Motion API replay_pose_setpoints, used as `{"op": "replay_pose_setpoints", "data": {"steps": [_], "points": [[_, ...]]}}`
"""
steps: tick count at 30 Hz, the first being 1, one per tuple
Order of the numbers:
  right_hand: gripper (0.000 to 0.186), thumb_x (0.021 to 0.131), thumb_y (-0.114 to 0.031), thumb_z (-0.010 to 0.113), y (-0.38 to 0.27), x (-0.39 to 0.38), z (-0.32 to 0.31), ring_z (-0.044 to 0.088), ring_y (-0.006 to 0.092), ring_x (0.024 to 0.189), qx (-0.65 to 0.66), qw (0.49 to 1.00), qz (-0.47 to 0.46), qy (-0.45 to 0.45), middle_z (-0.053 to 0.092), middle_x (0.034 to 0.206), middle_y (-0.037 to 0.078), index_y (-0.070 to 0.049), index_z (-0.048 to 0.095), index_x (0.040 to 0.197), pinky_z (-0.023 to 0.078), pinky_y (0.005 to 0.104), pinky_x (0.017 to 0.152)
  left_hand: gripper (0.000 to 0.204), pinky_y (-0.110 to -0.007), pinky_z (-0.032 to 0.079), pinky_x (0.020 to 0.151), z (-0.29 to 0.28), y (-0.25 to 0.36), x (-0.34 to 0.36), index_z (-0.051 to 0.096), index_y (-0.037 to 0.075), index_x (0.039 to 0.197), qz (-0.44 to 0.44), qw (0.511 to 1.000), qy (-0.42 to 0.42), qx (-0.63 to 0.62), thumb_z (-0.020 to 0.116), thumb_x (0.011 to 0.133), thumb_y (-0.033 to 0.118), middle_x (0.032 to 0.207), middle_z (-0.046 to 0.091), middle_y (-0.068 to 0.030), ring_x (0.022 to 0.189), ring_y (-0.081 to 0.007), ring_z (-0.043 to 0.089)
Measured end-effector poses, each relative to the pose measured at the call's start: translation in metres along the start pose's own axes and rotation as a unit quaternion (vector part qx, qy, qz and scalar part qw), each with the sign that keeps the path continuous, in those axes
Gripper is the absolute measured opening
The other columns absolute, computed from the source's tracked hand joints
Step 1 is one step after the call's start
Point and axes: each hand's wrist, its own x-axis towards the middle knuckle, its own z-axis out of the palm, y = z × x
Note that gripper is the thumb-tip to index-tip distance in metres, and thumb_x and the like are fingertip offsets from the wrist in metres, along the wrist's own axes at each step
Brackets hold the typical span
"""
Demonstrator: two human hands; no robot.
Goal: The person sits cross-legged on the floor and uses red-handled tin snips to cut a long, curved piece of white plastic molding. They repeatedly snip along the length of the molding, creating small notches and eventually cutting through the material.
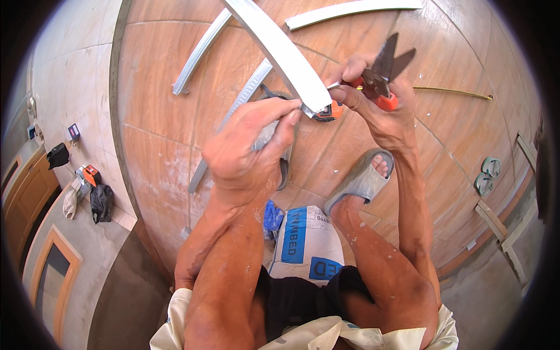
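Observation:
My left hand [245, 146] is closed in a pinch at the near end of a long white metal profile [280, 55], which rises toward the top of the view. My right hand [385, 111] grips metal snips [379, 73] with red handles, the dark blades raised and apart, while its thumb and forefinger are at a small metal piece by the profile's end. An orange and black tape measure [328, 112] is partly hidden behind that end. A yellow tape blade [455, 91] stretches right across the tiled floor, behind my right hand.
Other metal strips [353, 13] lie on the tiles. My sandalled feet [364, 175] flank a printed sack [306, 242] and blue plastic [272, 219]. Bags [101, 204] and boxes sit on a pale ledge at left; flip-flops [489, 175] and wooden battens [493, 221] are at right.

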Motion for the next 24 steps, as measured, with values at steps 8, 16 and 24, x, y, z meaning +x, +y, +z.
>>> {"op": "replay_pose_setpoints", "data": {"steps": [8, 16, 24], "points": [[0.029, 0.096, -0.003, 0.084, -0.006, 0.034, -0.012, 0.072, 0.0182, 0.105, 0.102, 0.988, 0.058, -0.102, 0.074, 0.110, 0.010, -0.004, 0.066, 0.118, 0.060, 0.0341, 0.091, 0.019, -0.030, 0.062, 0.079, -0.010, -0.008, 0.006, 0.080, 0.000, 0.111, -0.026, 0.997, -0.026, -0.068, 0.082, 0.093, -0.006, 0.099, 0.082, -0.0114, 0.088, -0.0183, 0.079], [0.021, 0.098, -0.001, 0.082, -0.001, 0.024, -0.007, 0.073, 0.0186, 0.108, 0.044, 0.998, 0.045, -0.020, 0.075, 0.112, 0.010, -0.001, 0.069, 0.114, 0.061, 0.0355, 0.096, 0.029, -0.030, 0.062, 0.077, -0.007, -0.014, 0.007, 0.079, 0.000, 0.114, 0.038, 0.999, -0.002, 0.023, 0.090, 0.088, 0.000, 0.099, 0.082, -0.0119, 0.087, -0.0180, 0.080], [0.036, 0.093, -0.008, 0.089, -0.014, 0.013, 0.003, 0.072, 0.0174, 0.106, 0.127, 0.989, 0.071, 0.027, 0.075, 0.111, 0.011, -0.006, 0.064, 0.119, 0.060, 0.0352, 0.091, 0.074, -0.036, 0.063, 0.095, -0.008, -0.022, 0.012, 0.060, -0.001, 0.146, -0.157, 0.924, 0.010, -0.349, 0.077, 0.102, 0.056, 0.132, 0.074, -0.0150, 0.112, -0.0234, 0.076]]}}
